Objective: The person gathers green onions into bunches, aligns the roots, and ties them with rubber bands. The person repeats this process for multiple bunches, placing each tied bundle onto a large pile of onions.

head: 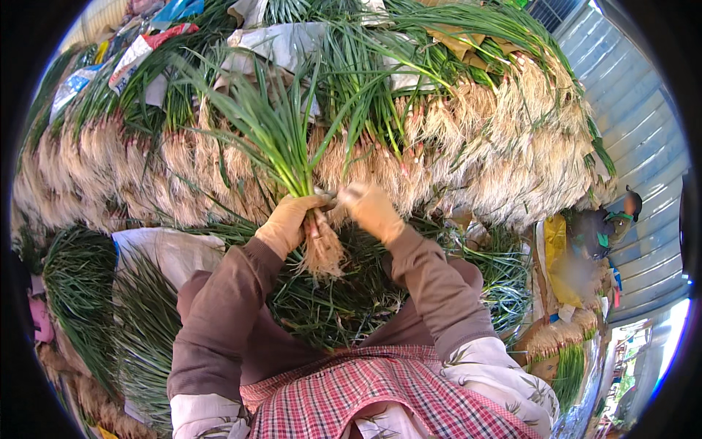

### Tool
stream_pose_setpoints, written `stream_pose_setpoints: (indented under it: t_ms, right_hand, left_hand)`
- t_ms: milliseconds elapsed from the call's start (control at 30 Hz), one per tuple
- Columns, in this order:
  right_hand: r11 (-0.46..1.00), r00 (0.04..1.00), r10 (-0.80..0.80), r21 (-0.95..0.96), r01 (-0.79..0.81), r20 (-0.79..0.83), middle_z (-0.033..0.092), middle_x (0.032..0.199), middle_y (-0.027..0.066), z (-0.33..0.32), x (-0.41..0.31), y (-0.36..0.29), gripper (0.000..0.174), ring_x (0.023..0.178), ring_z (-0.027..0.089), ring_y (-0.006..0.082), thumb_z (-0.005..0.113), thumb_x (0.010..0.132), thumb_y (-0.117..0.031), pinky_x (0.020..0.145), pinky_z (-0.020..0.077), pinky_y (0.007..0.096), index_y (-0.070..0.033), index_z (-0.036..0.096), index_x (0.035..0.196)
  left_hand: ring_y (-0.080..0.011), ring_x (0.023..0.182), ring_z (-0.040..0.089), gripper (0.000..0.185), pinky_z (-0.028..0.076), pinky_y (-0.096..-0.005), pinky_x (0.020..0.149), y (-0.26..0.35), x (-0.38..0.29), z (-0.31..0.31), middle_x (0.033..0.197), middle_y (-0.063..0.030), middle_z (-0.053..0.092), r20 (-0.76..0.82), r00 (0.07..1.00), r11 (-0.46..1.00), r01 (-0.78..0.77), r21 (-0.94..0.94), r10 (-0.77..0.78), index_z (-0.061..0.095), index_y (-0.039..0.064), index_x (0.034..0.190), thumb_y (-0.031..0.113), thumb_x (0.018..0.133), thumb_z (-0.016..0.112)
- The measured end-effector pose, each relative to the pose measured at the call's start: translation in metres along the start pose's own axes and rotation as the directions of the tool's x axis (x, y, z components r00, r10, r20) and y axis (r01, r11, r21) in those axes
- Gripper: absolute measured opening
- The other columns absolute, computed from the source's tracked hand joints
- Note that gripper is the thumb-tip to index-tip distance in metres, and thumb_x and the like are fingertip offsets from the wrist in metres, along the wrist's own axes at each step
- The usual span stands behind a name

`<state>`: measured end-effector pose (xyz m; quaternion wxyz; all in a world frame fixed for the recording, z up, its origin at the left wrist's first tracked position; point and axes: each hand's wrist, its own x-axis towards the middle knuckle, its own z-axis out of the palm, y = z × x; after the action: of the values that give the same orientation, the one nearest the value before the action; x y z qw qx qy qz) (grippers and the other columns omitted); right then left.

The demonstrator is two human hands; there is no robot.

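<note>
A small bunch of leafy green plants with pale, stringy roots (322, 249) is gripped near its reddish stem bases by my gloved left hand (288, 222). Its long leaves (279, 137) fan up and to the left, slightly blurred. Just right of the bunch, my gloved right hand (370, 208) has its fingers bent together close to the left fingertips; motion blur hides whether anything is between them. Below both hands, loose green leaves (340, 307) cover the ground between my legs.
A long, high pile of rooted plants (493, 142) spans the far side, with sacks (279, 44) among the leaves. More leafy bundles (82, 291) and a white sack (170, 252) lie at left. A person (609, 225) is at right by a corrugated metal wall (641, 137).
</note>
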<state>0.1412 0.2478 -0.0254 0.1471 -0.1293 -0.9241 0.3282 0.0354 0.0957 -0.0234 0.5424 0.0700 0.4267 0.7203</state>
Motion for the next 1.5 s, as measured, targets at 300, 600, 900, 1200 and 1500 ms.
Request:
stream_pose_setpoints:
  t_ms: [300,600,900,1200,1500]
  right_hand:
    - [0.922,0.965,0.241,0.337,-0.194,-0.104,0.062,0.081,0.0122,-0.006,0.008,0.018,0.04,0.061,0.058,0.0122,0.056,0.087,-0.036,0.047,0.0435,0.0265,0.001,0.057,0.1]
    - [0.886,0.377,0.462,0.435,-0.16,-0.803,0.058,0.08,0.0042,-0.14,-0.136,0.082,0.023,0.064,0.055,0.0103,0.048,0.089,-0.01,0.051,0.0481,0.0193,-0.004,0.052,0.111]
    - [0.867,0.84,0.473,-0.027,-0.497,-0.266,0.056,0.116,0.0184,-0.103,-0.05,0.053,0.05,0.108,0.053,0.0336,0.051,0.086,-0.036,0.092,0.0411,0.0386,0.0,0.048,0.12]
    - [0.962,0.971,-0.157,-0.193,0.192,0.181,0.061,0.08,0.0134,-0.036,-0.017,-0.011,0.037,0.071,0.06,0.0248,0.04,0.093,-0.037,0.072,0.0505,0.0381,-0.002,0.055,0.095]
    - [0.894,0.908,0.418,0.163,-0.416,0.029,0.063,0.079,0.0145,-0.042,0.024,0.085,0.066,0.084,0.062,0.0203,0.045,0.082,-0.063,0.076,0.0483,0.0363,-0.001,0.063,0.091]
  left_hand:
    - [-0.0151,0.052,0.059,0.012,0.05,-0.0238,0.047,-0.009,-0.004,0.048,0.069,-0.0095,0.062,0.067,0.998,0.983,0.029,-0.183,-0.017,0.059,-0.003,0.09,0.007,0.083,0.059]
    - [-0.0229,0.089,0.063,0.017,0.052,-0.033,0.082,0.006,0.01,0.015,0.097,-0.0149,0.063,0.025,0.972,0.944,-0.222,-0.245,0.235,0.056,-0.004,0.095,0.008,0.083,0.058]
    - [-0.0148,0.065,0.061,0.019,0.051,-0.0235,0.051,-0.019,0.02,-0.004,0.077,-0.0095,0.061,-0.05,0.994,0.983,-0.103,-0.152,0.096,0.055,-0.002,0.1,0.011,0.087,0.054]
    - [-0.0139,0.067,0.061,0.022,0.05,-0.019,0.053,-0.014,0.032,0.016,0.079,-0.0049,0.062,0.144,0.988,0.998,0.055,-0.034,-0.05,0.057,-0.005,0.101,0.012,0.09,0.049]
    - [-0.0151,0.069,0.06,0.02,0.051,-0.0299,0.068,-0.014,0.035,0.028,0.08,-0.0074,0.062,-0.019,1.0,0.994,-0.006,-0.106,0.004,0.057,-0.002,0.1,0.014,0.087,0.055]
